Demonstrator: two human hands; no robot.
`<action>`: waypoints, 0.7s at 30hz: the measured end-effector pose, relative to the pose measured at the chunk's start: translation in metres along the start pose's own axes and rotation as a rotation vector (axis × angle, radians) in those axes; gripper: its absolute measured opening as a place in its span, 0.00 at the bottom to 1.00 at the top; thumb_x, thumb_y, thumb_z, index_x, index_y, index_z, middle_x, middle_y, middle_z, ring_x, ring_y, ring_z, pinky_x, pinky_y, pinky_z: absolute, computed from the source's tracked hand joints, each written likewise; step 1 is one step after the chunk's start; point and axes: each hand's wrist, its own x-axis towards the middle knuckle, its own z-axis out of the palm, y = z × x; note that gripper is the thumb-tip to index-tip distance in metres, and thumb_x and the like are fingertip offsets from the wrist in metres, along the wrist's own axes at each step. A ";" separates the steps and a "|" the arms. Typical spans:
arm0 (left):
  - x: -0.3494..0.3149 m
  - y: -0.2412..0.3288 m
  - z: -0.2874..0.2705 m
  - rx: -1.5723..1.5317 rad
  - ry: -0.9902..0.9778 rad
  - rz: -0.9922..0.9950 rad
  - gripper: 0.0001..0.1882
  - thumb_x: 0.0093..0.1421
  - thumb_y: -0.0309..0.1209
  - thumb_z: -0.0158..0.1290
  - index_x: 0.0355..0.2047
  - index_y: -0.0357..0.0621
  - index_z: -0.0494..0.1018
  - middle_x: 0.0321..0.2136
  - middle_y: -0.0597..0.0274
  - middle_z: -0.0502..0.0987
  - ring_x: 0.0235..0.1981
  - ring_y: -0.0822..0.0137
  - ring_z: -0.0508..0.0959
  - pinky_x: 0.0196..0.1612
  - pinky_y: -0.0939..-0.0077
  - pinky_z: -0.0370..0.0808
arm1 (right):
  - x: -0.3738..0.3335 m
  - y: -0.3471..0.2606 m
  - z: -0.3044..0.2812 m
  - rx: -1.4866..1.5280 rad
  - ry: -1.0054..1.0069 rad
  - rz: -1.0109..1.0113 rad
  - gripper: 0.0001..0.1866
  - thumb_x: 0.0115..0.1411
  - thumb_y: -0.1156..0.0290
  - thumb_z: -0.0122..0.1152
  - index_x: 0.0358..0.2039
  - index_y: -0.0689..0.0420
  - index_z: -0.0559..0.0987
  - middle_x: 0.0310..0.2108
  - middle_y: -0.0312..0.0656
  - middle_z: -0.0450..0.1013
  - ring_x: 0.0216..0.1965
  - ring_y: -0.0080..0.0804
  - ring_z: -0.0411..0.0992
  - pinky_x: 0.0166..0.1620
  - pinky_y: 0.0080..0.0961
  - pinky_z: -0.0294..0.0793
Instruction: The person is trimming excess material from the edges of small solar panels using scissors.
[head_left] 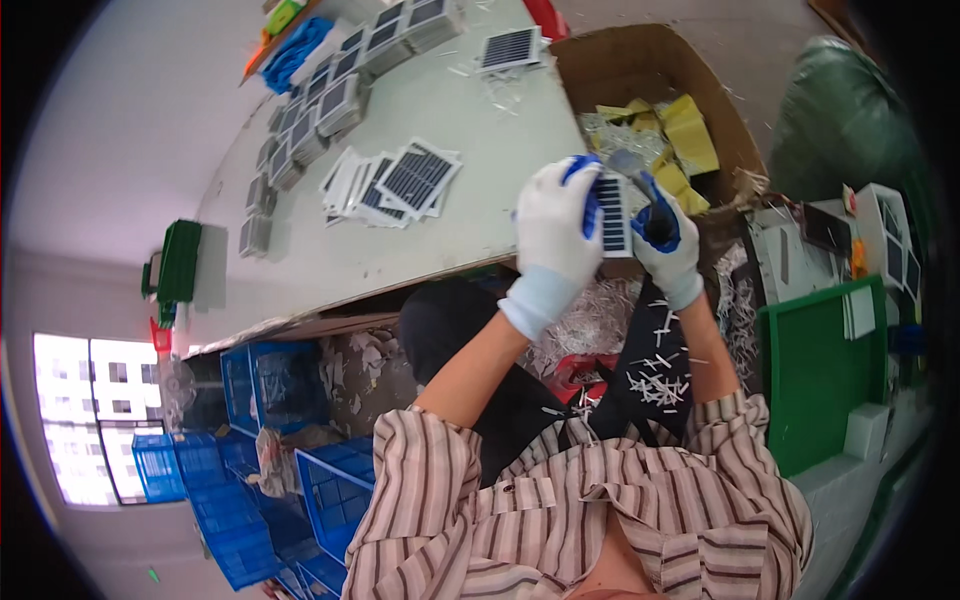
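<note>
Although the left hand hides one side of the striped panel, I see that hand's fingers curled onto it beside the table's corner. Angled inward, the right hand wraps a black handle; any tip blurs beyond recognition.

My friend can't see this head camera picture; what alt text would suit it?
A person's white-and-blue-gloved hands work at a table edge: the left hand holds a small dark-striped panel, the right hand a partly hidden dark object. Similar panels lie loose and stacked on the pale table, beside an open cardboard box holding scraps.
</note>
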 end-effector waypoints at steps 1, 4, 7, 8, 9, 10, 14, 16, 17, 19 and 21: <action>-0.001 0.003 -0.001 -0.022 -0.026 -0.020 0.21 0.47 0.24 0.54 0.45 0.43 0.72 0.44 0.51 0.71 0.48 0.50 0.69 0.53 0.58 0.65 | 0.011 -0.007 -0.004 -0.134 -0.121 -0.184 0.19 0.43 0.78 0.63 0.39 0.59 0.76 0.31 0.42 0.75 0.30 0.30 0.73 0.36 0.23 0.71; 0.003 -0.004 -0.014 -0.280 -0.041 -0.005 0.22 0.46 0.25 0.57 0.44 0.41 0.72 0.45 0.48 0.71 0.48 0.49 0.71 0.52 0.61 0.67 | 0.026 -0.022 -0.022 -0.385 -0.272 -0.419 0.19 0.35 0.80 0.62 0.33 0.58 0.78 0.28 0.46 0.74 0.30 0.44 0.74 0.35 0.30 0.72; 0.026 -0.032 -0.050 -0.208 -0.136 -0.069 0.30 0.43 0.36 0.61 0.48 0.40 0.71 0.50 0.46 0.69 0.54 0.48 0.68 0.57 0.61 0.64 | 0.007 -0.031 -0.056 -0.226 -0.127 -0.150 0.14 0.41 0.80 0.64 0.33 0.61 0.78 0.28 0.40 0.75 0.29 0.31 0.74 0.34 0.23 0.71; 0.026 -0.064 -0.056 0.096 -0.075 0.018 0.34 0.43 0.42 0.61 0.50 0.40 0.69 0.52 0.45 0.68 0.57 0.48 0.64 0.60 0.57 0.59 | -0.002 -0.037 -0.067 -0.126 -0.040 0.035 0.12 0.45 0.79 0.64 0.32 0.62 0.78 0.28 0.37 0.75 0.28 0.26 0.74 0.33 0.20 0.71; 0.025 -0.086 -0.064 0.259 -0.104 -0.005 0.37 0.43 0.43 0.62 0.53 0.40 0.67 0.54 0.43 0.67 0.58 0.47 0.62 0.61 0.54 0.55 | -0.010 -0.038 -0.083 -0.049 0.060 0.230 0.08 0.50 0.77 0.64 0.32 0.64 0.78 0.25 0.33 0.73 0.25 0.18 0.70 0.29 0.15 0.69; 0.028 -0.112 -0.083 0.453 -0.196 -0.064 0.38 0.44 0.43 0.62 0.54 0.38 0.67 0.55 0.42 0.66 0.59 0.47 0.62 0.61 0.56 0.57 | -0.012 -0.044 -0.091 0.020 0.083 0.368 0.09 0.51 0.76 0.63 0.33 0.64 0.76 0.19 0.34 0.70 0.14 0.18 0.66 0.18 0.14 0.63; 0.032 -0.155 -0.112 0.442 -0.381 -0.037 0.25 0.51 0.35 0.57 0.48 0.35 0.71 0.50 0.44 0.71 0.53 0.48 0.70 0.56 0.64 0.66 | -0.029 -0.028 -0.146 0.093 0.144 0.644 0.07 0.52 0.71 0.61 0.27 0.60 0.74 0.13 0.31 0.64 0.10 0.17 0.60 0.14 0.17 0.59; 0.042 -0.143 -0.120 0.435 -0.428 -0.034 0.23 0.52 0.32 0.56 0.48 0.37 0.72 0.48 0.49 0.74 0.48 0.51 0.74 0.54 0.65 0.68 | -0.039 -0.042 -0.182 0.063 0.183 0.743 0.07 0.52 0.70 0.61 0.25 0.59 0.74 0.13 0.31 0.63 0.10 0.17 0.58 0.14 0.17 0.57; 0.045 -0.142 -0.132 0.455 -0.384 -0.021 0.22 0.52 0.29 0.56 0.48 0.39 0.72 0.46 0.50 0.75 0.46 0.52 0.75 0.52 0.66 0.69 | -0.042 -0.041 -0.205 -0.013 0.167 0.773 0.07 0.52 0.70 0.61 0.24 0.58 0.74 0.13 0.31 0.63 0.09 0.16 0.57 0.14 0.17 0.56; 0.044 -0.125 -0.140 0.489 -0.274 -0.024 0.20 0.52 0.26 0.55 0.48 0.41 0.72 0.44 0.52 0.76 0.43 0.55 0.77 0.48 0.67 0.72 | -0.053 -0.035 -0.262 -0.234 0.139 0.762 0.08 0.49 0.70 0.63 0.24 0.60 0.74 0.14 0.33 0.67 0.10 0.18 0.60 0.14 0.17 0.58; 0.040 -0.104 -0.129 0.442 -0.125 0.084 0.20 0.52 0.22 0.54 0.47 0.43 0.73 0.44 0.54 0.77 0.42 0.55 0.78 0.45 0.68 0.74 | -0.069 -0.042 -0.314 -0.439 0.100 0.835 0.09 0.47 0.70 0.64 0.24 0.60 0.74 0.16 0.35 0.70 0.12 0.19 0.63 0.15 0.18 0.60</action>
